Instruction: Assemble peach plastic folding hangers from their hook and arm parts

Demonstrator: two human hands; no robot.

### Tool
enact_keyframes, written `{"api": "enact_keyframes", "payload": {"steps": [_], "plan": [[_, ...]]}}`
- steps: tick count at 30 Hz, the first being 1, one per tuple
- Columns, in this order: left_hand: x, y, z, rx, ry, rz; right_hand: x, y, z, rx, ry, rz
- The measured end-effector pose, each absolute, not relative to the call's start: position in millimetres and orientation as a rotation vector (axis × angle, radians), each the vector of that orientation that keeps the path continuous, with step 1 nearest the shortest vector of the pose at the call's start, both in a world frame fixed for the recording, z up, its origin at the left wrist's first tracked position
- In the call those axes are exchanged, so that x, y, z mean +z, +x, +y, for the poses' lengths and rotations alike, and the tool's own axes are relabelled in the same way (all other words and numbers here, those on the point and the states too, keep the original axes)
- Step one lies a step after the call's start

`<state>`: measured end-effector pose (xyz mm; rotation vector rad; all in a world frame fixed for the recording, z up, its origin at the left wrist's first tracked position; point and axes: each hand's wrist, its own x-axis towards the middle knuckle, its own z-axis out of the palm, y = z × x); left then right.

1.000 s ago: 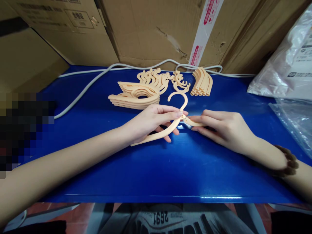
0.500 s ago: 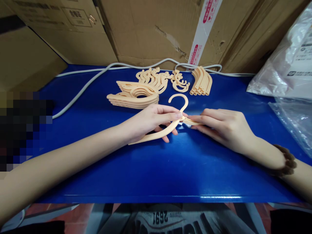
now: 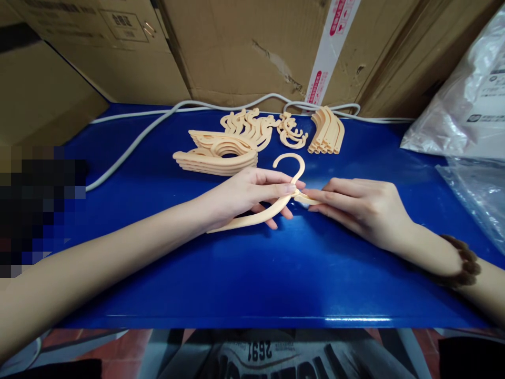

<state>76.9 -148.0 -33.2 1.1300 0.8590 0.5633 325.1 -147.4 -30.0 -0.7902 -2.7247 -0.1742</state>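
A cream plastic hanger [image 3: 263,217], made of a curved arm and a hook, is held above the blue table. My left hand [image 3: 252,192] pinches it where the hook [image 3: 302,167] meets the arm, thumb on top. My right hand [image 3: 361,210] has its fingers closed on a second cream hanger arm [image 3: 310,199], whose end meets the joint under the hook. The right fingers cover the rest of that arm. Just behind my left hand lies a stack of folded cream hangers [image 3: 216,163].
Farther back on the blue table [image 3: 252,284] are a pile of hooks [image 3: 250,126], a few smaller hooks [image 3: 292,134] and a bundle of loose hanger arms [image 3: 326,131]. A grey cable [image 3: 130,164] runs behind them, before cardboard boxes [image 3: 244,52]. A plastic bag [image 3: 453,110] lies at right.
The second arm in my right hand has turned slightly, and less of it shows between the fingers and the joint. My left hand has hardly moved.
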Motion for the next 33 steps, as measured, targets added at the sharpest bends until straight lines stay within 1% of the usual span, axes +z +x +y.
{"api": "enact_keyframes", "payload": {"steps": [16,33], "plan": [[-35.5,76.9,-147.9,0.590,1.097,0.887,-29.5,323.3,-150.6,-0.014,-0.762,-2.721],[-34.8,78.6,-148.6,0.622,1.085,0.892,-27.9,319.2,-159.6,0.064,-0.872,-2.706]]}}
